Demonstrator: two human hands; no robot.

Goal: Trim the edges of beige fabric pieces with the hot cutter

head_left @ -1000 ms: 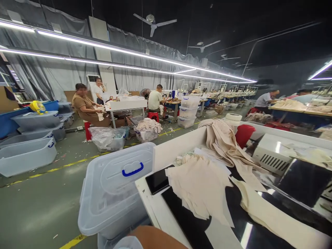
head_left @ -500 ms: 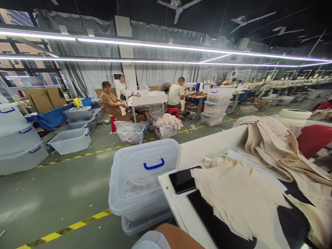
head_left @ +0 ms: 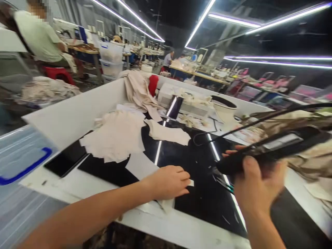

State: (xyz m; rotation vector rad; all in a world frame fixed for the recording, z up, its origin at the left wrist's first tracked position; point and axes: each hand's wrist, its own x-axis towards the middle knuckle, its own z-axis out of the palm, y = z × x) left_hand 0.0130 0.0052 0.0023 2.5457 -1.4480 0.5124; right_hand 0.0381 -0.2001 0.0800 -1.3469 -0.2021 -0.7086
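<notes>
Two bare hands appear in the head view, both over a white table [head_left: 197,232] with a black panel [head_left: 199,207] set in or on its top. The right hand [head_left: 256,186] wraps round a long black tool [head_left: 269,148], thumb on the near side, probably to support its length; its cable [head_left: 264,118] arcs above the table. The left hand [head_left: 168,181] is palm down, fingers close together and slightly curled, beside a pale sheet [head_left: 140,166], perhaps to steady it. Whether the fingers pinch anything, I cannot tell.

Cream pieces lie fanned in a pile [head_left: 116,136], seemingly so edges separate easily; overlap prevents an exact count. One single cream piece [head_left: 168,133] lies apart, just right of the pile. Long cloth [head_left: 137,91] hangs over the raised border [head_left: 77,110], likely to keep its length off the middle.

Counted: one tool, one fanned pile, one single piece, one flat black slab [head_left: 67,157] at the left edge, one red item [head_left: 153,84] beside the long cloth, and one blue handle [head_left: 26,167] on a clear tub [head_left: 23,200].
</notes>
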